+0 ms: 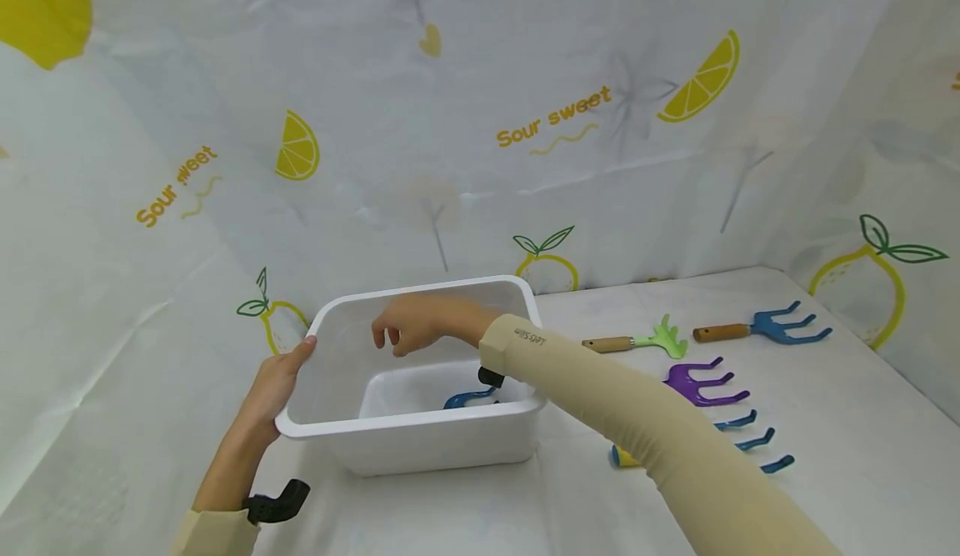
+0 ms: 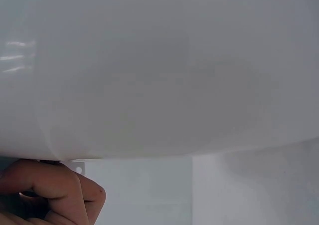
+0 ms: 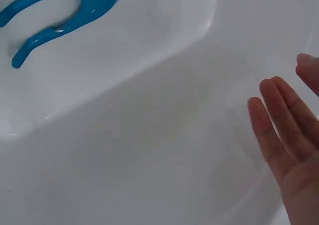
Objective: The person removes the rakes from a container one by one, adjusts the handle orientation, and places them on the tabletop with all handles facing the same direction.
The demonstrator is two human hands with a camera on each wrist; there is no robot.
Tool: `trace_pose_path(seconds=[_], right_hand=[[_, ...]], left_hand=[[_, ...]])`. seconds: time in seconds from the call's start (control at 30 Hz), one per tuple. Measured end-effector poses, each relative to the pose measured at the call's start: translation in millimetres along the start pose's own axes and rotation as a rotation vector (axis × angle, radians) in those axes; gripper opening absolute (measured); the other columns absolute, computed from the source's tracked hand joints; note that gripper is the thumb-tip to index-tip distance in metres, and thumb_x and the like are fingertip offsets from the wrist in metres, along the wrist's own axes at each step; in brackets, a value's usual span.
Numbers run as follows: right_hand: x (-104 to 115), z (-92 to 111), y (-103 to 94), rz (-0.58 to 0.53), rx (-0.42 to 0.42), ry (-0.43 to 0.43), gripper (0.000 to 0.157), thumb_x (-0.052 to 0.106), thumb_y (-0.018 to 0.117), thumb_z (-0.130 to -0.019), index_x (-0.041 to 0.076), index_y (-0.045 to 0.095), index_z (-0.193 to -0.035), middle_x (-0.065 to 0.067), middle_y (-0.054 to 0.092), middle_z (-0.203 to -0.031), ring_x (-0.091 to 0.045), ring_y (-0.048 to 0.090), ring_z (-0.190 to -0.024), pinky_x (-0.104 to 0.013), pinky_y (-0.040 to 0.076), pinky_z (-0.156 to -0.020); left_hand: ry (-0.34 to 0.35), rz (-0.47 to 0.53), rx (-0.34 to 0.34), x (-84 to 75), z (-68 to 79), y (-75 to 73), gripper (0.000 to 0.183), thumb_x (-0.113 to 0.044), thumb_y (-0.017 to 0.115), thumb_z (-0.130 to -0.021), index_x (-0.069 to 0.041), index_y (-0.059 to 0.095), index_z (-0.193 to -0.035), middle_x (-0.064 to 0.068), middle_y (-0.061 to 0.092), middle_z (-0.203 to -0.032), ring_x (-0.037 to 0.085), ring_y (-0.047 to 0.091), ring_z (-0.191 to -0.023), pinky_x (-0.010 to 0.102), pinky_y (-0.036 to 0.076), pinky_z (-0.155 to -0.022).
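Note:
A white plastic tub (image 1: 442, 449) stands tilted toward me, with its opening in view. My left hand (image 1: 273, 389) grips its left rim, thumb on top and fingers curled below; in the left wrist view those fingers (image 2: 60, 190) are bent under the tub's edge. Over the tub's inside hovers my right hand (image 1: 416, 323), holding nothing; the right wrist view shows its fingers (image 3: 281, 120) relaxed and nearly straight. A blue garden hand rake (image 3: 97, 3) lies on the tub's floor, its handle out of sight.
Right of the tub on the white table lie a green hand rake (image 1: 666, 339), a blue one with a wooden handle (image 1: 783, 325) and a purple one (image 1: 697, 383). Blue tines (image 1: 757, 439) and a yellow handle end (image 1: 622, 458) show around my right sleeve. A lemon-print cloth (image 1: 450, 164) hangs behind.

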State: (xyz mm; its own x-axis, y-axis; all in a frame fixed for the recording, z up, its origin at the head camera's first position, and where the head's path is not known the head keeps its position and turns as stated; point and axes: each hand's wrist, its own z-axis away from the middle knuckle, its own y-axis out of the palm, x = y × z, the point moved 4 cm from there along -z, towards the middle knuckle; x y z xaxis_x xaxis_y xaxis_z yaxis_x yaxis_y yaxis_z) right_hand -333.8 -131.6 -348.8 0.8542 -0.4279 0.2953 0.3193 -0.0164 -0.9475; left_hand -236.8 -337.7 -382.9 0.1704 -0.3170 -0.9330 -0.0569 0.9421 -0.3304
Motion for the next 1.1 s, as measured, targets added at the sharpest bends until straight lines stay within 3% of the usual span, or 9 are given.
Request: trace_pose_path(seconds=[0.17,0.37,0.5,0.67,0.9,1.1], right_hand=[[4.5,-8.0,16.2,0.064,0.052,0.006,0.028,0.013,0.065,-0.096,0.017,0.07,-0.122,0.002,0.07,-0.111,-0.012,0.062,-0.097,-0.023,0.051,-0.08],[7.6,-10.8,29.5,0.065,0.085,-0.006,0.026,0.015,0.067,-0.095,0.017,0.072,-0.12,0.002,0.071,-0.109,-0.011,0.062,-0.092,-0.022,0.051,-0.077],[5.4,-10.1,36.2,-0.056,0.119,0.007,0.027,0.014,0.068,-0.096,0.014,0.071,-0.122,-0.001,0.072,-0.114,-0.01,0.063,-0.092,-0.02,0.053,-0.076],[-0.2,-10.1,43.4,-0.242,0.145,0.052,0.029,0.012,0.072,-0.096,0.008,0.069,-0.124,-0.002,0.069,-0.104,-0.012,0.067,-0.082,-0.023,0.059,-0.07],[-6.7,-10.5,56.6,-0.319,0.21,0.138,0.034,0.015,0.076,-0.094,0.012,0.066,-0.126,-0.001,0.065,-0.103,-0.019,0.069,-0.089,-0.028,0.062,-0.073],[-10.2,-8.0,69.0,-0.384,0.267,0.208,0.044,0.016,0.077,-0.094,0.012,0.06,-0.135,-0.002,0.063,-0.11,-0.015,0.064,-0.092,-0.034,0.063,-0.08]], left_hand=[[-0.01,0.004,0.001,0.5,-0.3,-0.8,0.077,-0.06,0.04,-0.107,0.002,0.042,-0.153,0.014,0.071,-0.131,0.017,0.077,-0.097,0.038,0.064,-0.079],[-0.016,0.007,0.008,-0.5,-0.7,-1.1,0.079,-0.061,0.04,-0.107,0.003,0.044,-0.152,0.011,0.073,-0.127,0.017,0.077,-0.096,0.036,0.064,-0.078],[-0.012,0.001,0.016,-1.6,-1.0,-0.7,0.08,-0.061,0.04,-0.106,0.004,0.044,-0.152,0.013,0.073,-0.127,0.018,0.078,-0.097,0.039,0.065,-0.078],[-0.011,-0.003,0.008,-1.4,0.0,-2.4,0.08,-0.061,0.04,-0.107,0.004,0.043,-0.152,0.011,0.074,-0.126,0.016,0.077,-0.095,0.037,0.064,-0.078],[-0.005,-0.013,0.011,-2.4,0.5,-3.6,0.079,-0.061,0.039,-0.107,0.004,0.044,-0.152,0.012,0.073,-0.127,0.017,0.077,-0.096,0.038,0.065,-0.077],[-0.012,-0.008,0.018,-1.1,1.1,-1.7,0.077,-0.06,0.04,-0.107,0.003,0.044,-0.152,0.011,0.074,-0.126,0.018,0.077,-0.096,0.04,0.064,-0.079]])
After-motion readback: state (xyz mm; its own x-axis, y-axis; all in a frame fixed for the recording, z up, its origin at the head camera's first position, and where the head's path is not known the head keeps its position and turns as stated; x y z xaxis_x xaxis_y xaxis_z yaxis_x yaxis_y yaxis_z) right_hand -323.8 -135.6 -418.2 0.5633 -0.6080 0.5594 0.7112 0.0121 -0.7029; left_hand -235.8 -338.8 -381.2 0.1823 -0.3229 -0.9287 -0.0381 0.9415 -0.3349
